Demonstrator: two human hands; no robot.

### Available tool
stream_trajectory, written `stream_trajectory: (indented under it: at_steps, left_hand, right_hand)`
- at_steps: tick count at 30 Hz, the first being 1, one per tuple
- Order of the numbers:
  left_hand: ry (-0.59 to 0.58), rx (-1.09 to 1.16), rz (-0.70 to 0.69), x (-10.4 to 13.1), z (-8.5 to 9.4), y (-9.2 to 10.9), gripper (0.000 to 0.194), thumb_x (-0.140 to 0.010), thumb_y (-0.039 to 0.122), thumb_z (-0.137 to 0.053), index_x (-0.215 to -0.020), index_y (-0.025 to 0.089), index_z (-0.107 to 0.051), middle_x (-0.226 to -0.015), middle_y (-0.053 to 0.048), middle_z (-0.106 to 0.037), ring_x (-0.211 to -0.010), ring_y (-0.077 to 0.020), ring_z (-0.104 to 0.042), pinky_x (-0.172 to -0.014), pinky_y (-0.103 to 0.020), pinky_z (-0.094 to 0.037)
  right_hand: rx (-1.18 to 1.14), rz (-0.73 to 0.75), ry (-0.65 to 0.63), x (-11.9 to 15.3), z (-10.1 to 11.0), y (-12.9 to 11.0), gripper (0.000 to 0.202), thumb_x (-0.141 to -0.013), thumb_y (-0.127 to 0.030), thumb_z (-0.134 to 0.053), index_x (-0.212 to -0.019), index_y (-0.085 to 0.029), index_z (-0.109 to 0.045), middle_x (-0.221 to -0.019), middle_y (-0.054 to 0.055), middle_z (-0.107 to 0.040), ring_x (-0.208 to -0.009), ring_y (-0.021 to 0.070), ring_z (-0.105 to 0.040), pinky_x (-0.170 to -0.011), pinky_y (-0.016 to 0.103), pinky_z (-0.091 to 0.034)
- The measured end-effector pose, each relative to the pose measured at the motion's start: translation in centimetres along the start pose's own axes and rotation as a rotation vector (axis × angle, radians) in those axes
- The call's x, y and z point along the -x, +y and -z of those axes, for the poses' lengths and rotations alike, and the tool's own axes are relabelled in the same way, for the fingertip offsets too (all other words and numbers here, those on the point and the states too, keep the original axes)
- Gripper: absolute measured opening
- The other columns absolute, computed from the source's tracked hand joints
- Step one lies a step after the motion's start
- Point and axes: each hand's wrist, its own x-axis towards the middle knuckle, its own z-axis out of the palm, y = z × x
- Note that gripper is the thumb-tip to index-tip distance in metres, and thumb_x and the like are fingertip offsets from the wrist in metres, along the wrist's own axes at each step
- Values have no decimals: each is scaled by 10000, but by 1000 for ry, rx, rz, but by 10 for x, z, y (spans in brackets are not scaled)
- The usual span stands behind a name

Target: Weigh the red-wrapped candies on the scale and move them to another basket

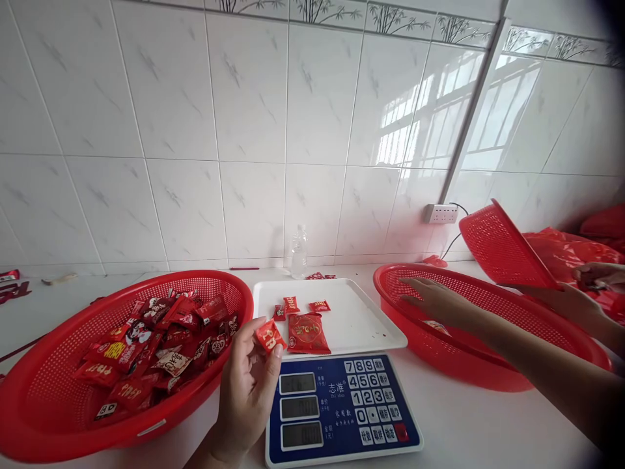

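Between the thumb and fingers of my left hand [249, 384] is a small red packet [270, 335], held over the front left corner of the white tray [361, 306]. My right hand [432, 301] reaches over the right red basket [469, 368], palm down with fingers stretched out. A light-coloured packet [437, 327] lies in that basket below the hand. On the tray rest a large red packet [308, 333] and several small ones [319, 305]. The left red basket [234, 286] holds many red packets [170, 335]. In front of the tray is the blue scale panel [342, 407].
A clear bottle [299, 251] stands behind the tray against the tiled wall. At the right, another person's hands [593, 277] are near a tilted red basket [508, 247] and red bags [571, 254]. A socket strip [441, 213] is on the wall.
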Motion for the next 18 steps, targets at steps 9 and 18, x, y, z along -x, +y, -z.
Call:
stream_trajectory:
  at_steps: [9, 18]
  left_hand:
    - [21, -28, 10, -2, 2, -2, 348, -910, 258, -594, -1235, 218, -476, -1093, -94, -657, -965, -190, -660, -826, -303, -566]
    - [3, -51, -23, -1, 2, -1, 332, -924, 227, -572, -1240, 239, -472, -1095, -77, -650, -937, -162, -658, -826, -273, -559]
  right_hand:
    - [-264, 428, -506, 1, -2, -159, 808, -789, -690, -554, -1484, -348, -326, -1613, 107, -134, -1455, 390, -39, -1092, 665, -181]
    - [-268, 537, -569, -24, -27, -207, 789, -795, -748, -463, -1452, -315, -406, -1571, 137, -274, -1429, 447, -138, -1035, 736, -155]
